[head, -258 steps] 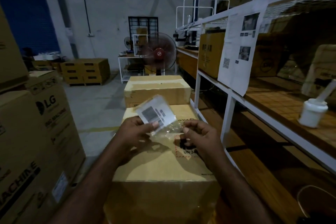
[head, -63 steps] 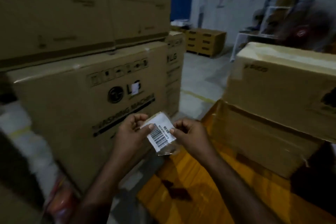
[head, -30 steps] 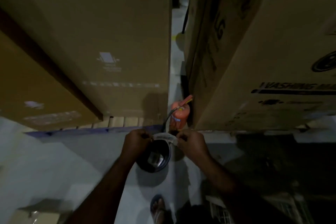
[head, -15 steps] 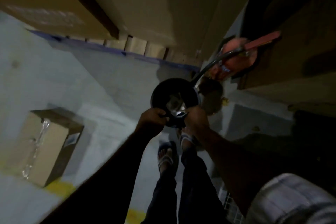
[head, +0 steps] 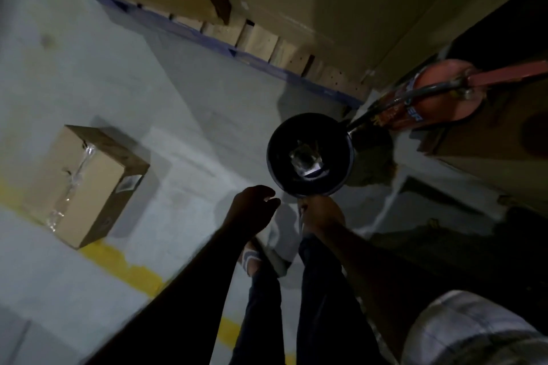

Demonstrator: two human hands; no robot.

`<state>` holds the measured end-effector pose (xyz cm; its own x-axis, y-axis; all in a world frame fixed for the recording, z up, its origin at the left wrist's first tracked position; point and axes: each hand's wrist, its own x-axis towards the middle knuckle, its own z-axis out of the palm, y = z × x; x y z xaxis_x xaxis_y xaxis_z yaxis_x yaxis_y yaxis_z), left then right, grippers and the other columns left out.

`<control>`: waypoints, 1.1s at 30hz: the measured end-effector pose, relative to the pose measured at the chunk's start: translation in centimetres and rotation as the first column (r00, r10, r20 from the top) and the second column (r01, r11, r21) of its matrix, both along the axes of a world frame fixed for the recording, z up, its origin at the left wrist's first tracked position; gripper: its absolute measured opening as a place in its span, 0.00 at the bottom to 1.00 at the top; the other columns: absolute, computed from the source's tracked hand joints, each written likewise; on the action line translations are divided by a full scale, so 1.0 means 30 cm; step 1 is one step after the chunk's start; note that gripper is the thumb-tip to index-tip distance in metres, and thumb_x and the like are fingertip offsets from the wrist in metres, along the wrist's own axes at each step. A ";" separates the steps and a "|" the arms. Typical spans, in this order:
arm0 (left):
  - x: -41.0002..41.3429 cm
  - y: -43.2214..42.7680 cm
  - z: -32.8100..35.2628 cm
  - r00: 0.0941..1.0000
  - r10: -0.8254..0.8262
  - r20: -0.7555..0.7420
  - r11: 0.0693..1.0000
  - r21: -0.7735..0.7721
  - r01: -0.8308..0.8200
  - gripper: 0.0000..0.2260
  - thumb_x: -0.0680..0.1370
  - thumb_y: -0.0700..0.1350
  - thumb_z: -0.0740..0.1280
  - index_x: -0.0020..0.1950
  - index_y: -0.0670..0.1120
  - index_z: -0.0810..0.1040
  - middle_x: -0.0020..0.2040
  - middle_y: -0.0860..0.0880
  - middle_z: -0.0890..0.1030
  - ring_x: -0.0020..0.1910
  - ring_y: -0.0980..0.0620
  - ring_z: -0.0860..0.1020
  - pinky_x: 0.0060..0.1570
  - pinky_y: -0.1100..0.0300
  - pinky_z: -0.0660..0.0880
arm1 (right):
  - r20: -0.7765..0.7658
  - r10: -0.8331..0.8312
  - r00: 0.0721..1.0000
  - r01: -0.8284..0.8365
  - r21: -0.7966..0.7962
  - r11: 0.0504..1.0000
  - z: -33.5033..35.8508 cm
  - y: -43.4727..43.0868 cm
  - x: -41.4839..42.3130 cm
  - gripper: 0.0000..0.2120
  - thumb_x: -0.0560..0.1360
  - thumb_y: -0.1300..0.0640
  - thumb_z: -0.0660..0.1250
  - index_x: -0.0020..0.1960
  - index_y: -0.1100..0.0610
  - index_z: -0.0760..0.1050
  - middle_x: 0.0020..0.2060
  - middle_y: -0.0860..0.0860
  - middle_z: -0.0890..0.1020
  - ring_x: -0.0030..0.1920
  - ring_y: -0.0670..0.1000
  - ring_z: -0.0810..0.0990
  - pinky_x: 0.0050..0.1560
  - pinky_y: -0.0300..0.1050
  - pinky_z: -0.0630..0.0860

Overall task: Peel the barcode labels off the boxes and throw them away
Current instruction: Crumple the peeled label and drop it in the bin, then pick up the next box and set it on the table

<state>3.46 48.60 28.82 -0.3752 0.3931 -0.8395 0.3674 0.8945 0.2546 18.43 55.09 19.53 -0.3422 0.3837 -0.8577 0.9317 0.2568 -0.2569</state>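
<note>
The left hand [head: 252, 208] hovered just beside the black bin [head: 278, 139], fingers loosely curled and empty. The finger state of the right hand [head: 322, 216] was indeterminate. Crumpled labels [head: 307, 161] lay inside.

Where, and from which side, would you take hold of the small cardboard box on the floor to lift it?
Probably its two short ends, one hand each, reaching down from above. The small cardboard box lies flat with its taped top up, so its underside is blocked, and a long side bears its label.

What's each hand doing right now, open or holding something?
Left hand: open, empty.
Right hand: cannot tell, too dark.
</note>
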 end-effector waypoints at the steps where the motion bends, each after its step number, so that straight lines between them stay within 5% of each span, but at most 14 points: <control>1: -0.011 -0.007 0.017 1.000 -0.002 0.001 1.000 0.006 0.002 0.17 0.79 0.53 0.67 0.65 0.48 0.79 0.66 0.50 0.79 0.63 0.51 0.77 0.60 0.64 0.69 | -0.017 0.018 1.000 -0.017 0.015 1.000 0.024 0.003 -0.014 0.12 0.80 0.59 0.60 0.59 0.56 0.79 0.57 0.58 0.81 0.58 0.60 0.80 0.57 0.50 0.76; 4: -0.074 -0.050 0.091 0.998 0.054 -0.021 0.998 0.042 -0.053 0.17 0.79 0.54 0.67 0.65 0.47 0.79 0.65 0.49 0.79 0.62 0.51 0.78 0.61 0.62 0.70 | -0.081 0.094 0.992 -0.087 0.079 0.993 0.120 0.008 -0.103 0.13 0.79 0.58 0.59 0.55 0.59 0.80 0.56 0.58 0.82 0.59 0.59 0.79 0.56 0.47 0.74; 7: -0.177 -0.140 0.175 0.991 0.116 -0.065 0.992 0.061 -0.112 0.17 0.79 0.53 0.67 0.65 0.47 0.79 0.65 0.49 0.80 0.61 0.51 0.79 0.60 0.65 0.68 | -0.164 0.220 0.962 -0.191 0.174 0.966 0.210 -0.008 -0.266 0.08 0.69 0.55 0.70 0.43 0.60 0.83 0.42 0.58 0.85 0.46 0.55 0.85 0.44 0.39 0.76; 11: -0.368 -0.333 0.271 0.957 0.256 -0.138 0.966 0.066 -0.249 0.17 0.79 0.53 0.67 0.64 0.47 0.79 0.64 0.48 0.80 0.62 0.50 0.78 0.61 0.63 0.68 | -0.267 0.286 0.920 -0.258 0.136 0.957 0.334 -0.132 -0.534 0.10 0.77 0.57 0.63 0.53 0.53 0.82 0.53 0.53 0.84 0.55 0.57 0.81 0.53 0.44 0.75; 23: -0.971 -1.172 0.369 0.799 0.557 -0.226 0.830 0.134 -0.541 0.15 0.81 0.51 0.63 0.54 0.41 0.83 0.57 0.42 0.82 0.59 0.43 0.78 0.53 0.58 0.71 | -0.438 0.419 0.796 -0.394 0.152 0.907 0.551 -0.816 -1.255 0.12 0.78 0.51 0.64 0.44 0.58 0.81 0.44 0.54 0.84 0.46 0.56 0.81 0.44 0.46 0.75; 30: -1.213 -1.564 0.359 0.725 0.641 -0.252 0.765 0.141 -0.628 0.15 0.81 0.50 0.63 0.54 0.41 0.82 0.59 0.42 0.81 0.62 0.43 0.77 0.56 0.58 0.70 | -0.353 0.560 0.750 -0.550 0.137 0.824 0.499 -1.101 -1.535 0.18 0.78 0.48 0.65 0.63 0.55 0.78 0.62 0.55 0.79 0.61 0.56 0.78 0.61 0.46 0.74; 33: -1.277 -1.693 0.306 0.687 0.683 -0.248 0.724 0.104 -0.682 0.15 0.81 0.49 0.63 0.58 0.39 0.81 0.62 0.41 0.80 0.64 0.42 0.75 0.59 0.57 0.69 | -0.271 0.633 0.725 -0.621 0.138 0.771 0.429 -1.142 -1.628 0.19 0.76 0.47 0.66 0.63 0.54 0.79 0.63 0.56 0.79 0.60 0.57 0.79 0.62 0.48 0.75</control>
<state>-34.85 -2.19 38.00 -0.7365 -0.0531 -0.6744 -0.2932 0.9235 0.2474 -30.41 20.82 32.41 -0.7410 0.0211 -0.6712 0.4401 0.7701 -0.4617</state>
